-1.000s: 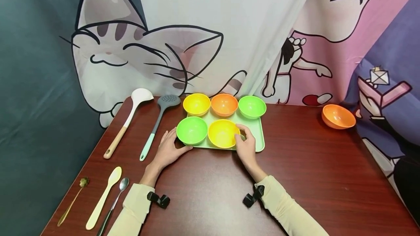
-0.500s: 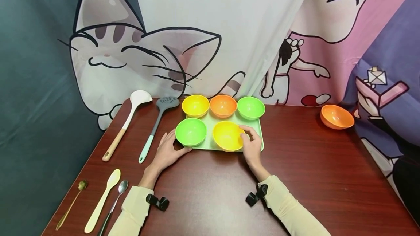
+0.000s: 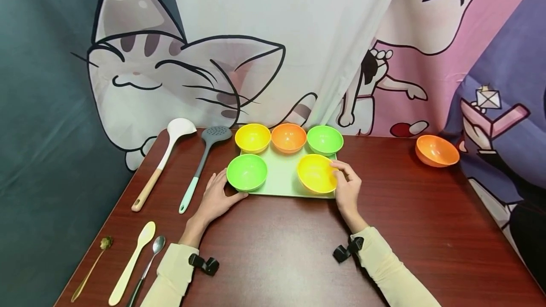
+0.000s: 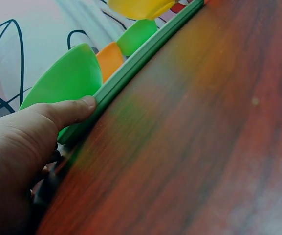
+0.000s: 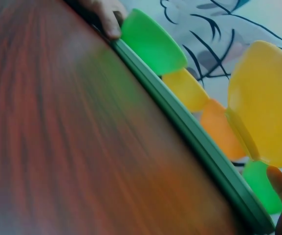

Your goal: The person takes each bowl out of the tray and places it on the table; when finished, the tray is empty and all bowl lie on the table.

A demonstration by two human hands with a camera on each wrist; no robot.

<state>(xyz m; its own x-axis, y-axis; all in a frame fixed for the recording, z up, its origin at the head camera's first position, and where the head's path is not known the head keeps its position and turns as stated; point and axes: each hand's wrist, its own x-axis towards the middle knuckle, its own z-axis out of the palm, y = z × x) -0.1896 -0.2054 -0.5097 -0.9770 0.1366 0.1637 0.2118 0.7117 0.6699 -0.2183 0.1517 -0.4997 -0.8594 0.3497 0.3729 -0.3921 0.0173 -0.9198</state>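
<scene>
My right hand (image 3: 349, 192) pinches the right rim of a yellow bowl (image 3: 316, 173), which hangs just above the front right of a pale green tray (image 3: 281, 181). In the right wrist view, a gap shows between that yellow bowl (image 5: 265, 107) and the tray's edge (image 5: 199, 142). At the tray's front left corner lies my left hand (image 3: 216, 199), its straight thumb touching the edge and its other fingers along the left side. A green bowl (image 3: 247, 173) sits beside it. Behind stand a yellow bowl (image 3: 253, 138), an orange bowl (image 3: 288, 138) and a green bowl (image 3: 325, 140).
Another orange bowl (image 3: 437, 151) rests, tilted, at the far right. On the left lie a white ladle (image 3: 164, 155), a grey skimmer (image 3: 206, 155) and several spoons, among them a cream spoon (image 3: 133, 262). A printed curtain (image 3: 256, 79) hangs behind the table.
My right hand has lifted the yellow bowl from beside the front green bowl and carried it right, baring the tray's front middle. The left hand has stayed at its corner.
</scene>
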